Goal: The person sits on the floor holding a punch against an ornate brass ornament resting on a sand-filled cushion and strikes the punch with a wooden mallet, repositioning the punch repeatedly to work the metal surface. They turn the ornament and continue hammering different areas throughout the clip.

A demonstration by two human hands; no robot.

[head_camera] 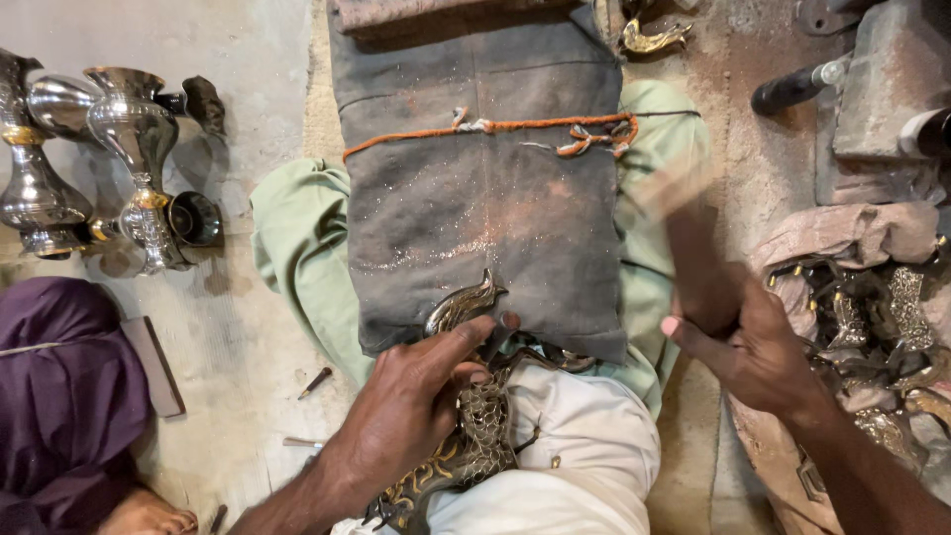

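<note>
Head view looks straight down at a dark cloth pad (485, 198) tied over the person's lap with an orange cord (495, 127). Well left of the pad, on the concrete floor, stand two shiny metal vases (139, 159), with a small dark cup (194, 218) just beside them; below those lies a purple cloth (59, 396). At the pad's near edge lies a curved, patterned metal piece (466, 416), its pointed tip (466, 302) resting on the pad and its body running down across the white cloth (575, 446) on the lap. The left hand (416, 406) is closed around this piece, thumb stretched along its upper end. Right of the pad, the right hand (753, 347) is closed in a grip on a blurred tool (684, 228), held clear of the metal piece. Further right of the pad, a heap of similar metal pieces (872, 327) lies on a cloth; their number cannot be counted.
</note>
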